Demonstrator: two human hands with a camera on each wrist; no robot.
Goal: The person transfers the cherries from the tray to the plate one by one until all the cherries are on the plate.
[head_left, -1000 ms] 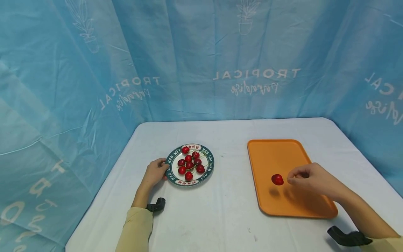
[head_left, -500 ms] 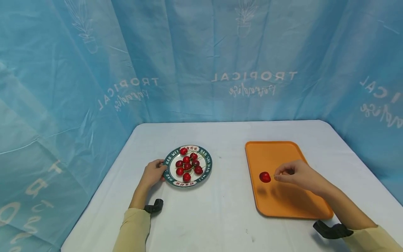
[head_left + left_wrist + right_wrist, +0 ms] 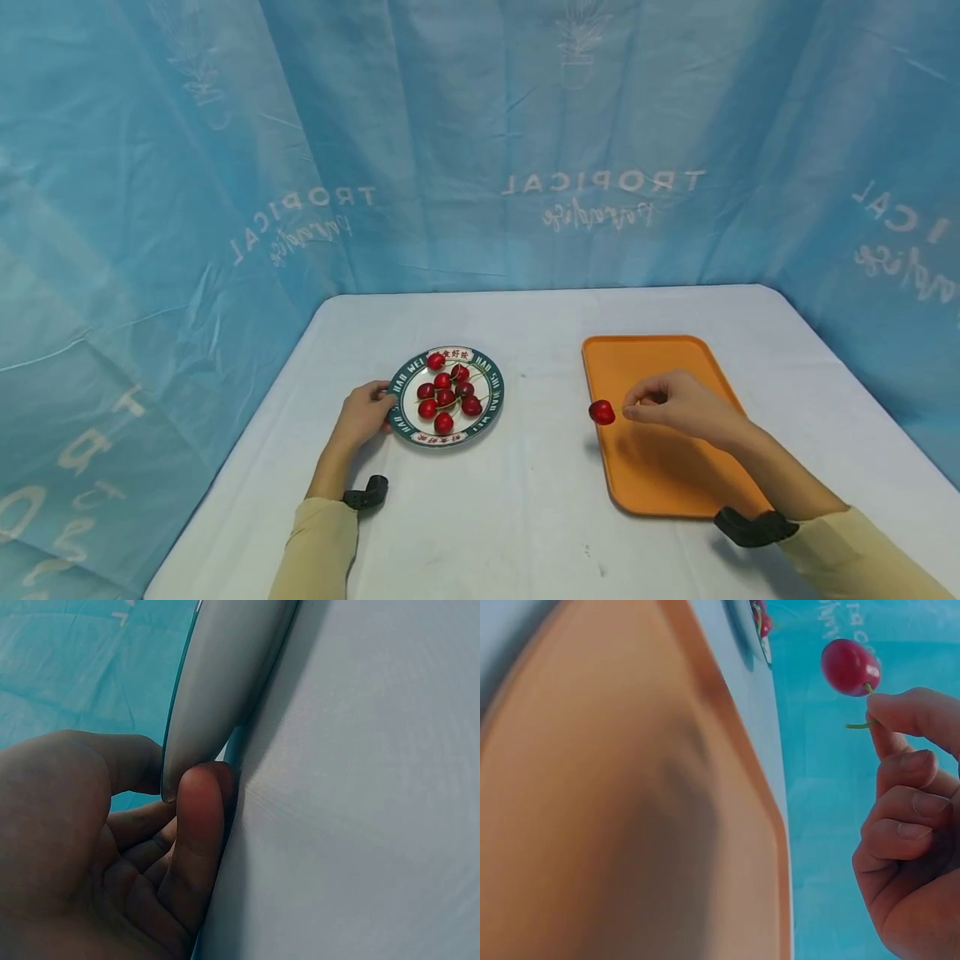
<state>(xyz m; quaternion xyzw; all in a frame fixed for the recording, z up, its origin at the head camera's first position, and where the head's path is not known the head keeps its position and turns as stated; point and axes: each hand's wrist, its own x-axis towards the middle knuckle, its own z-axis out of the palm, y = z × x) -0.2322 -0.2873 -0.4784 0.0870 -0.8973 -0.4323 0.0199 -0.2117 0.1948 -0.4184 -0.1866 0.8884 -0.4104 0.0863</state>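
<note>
My left hand (image 3: 365, 413) pinches the left rim of a round plate (image 3: 406, 427) with a green lettered border. In the left wrist view the thumb and fingers lie on either side of the plate's edge (image 3: 217, 682). Several red cherries (image 3: 446, 397) with stems lie on the plate's white middle. Above the orange tray (image 3: 660, 492), my right hand (image 3: 678, 407) pinches a single cherry (image 3: 602, 412) by its stem. The right wrist view shows that cherry (image 3: 851, 667) hanging off the thumb and fingertip, its green stem (image 3: 859, 726) poking out between them.
A white cloth covers the table (image 3: 540, 517). Blue printed curtains (image 3: 450, 167) close off the back and sides. A strip of tablecloth lies between plate and tray. Black wrist cameras (image 3: 753, 528) sit on both forearms.
My right hand has moved left with the cherry, from over the tray's middle to its left edge. The left hand stays at the plate's rim, and the whole view has shifted slightly.
</note>
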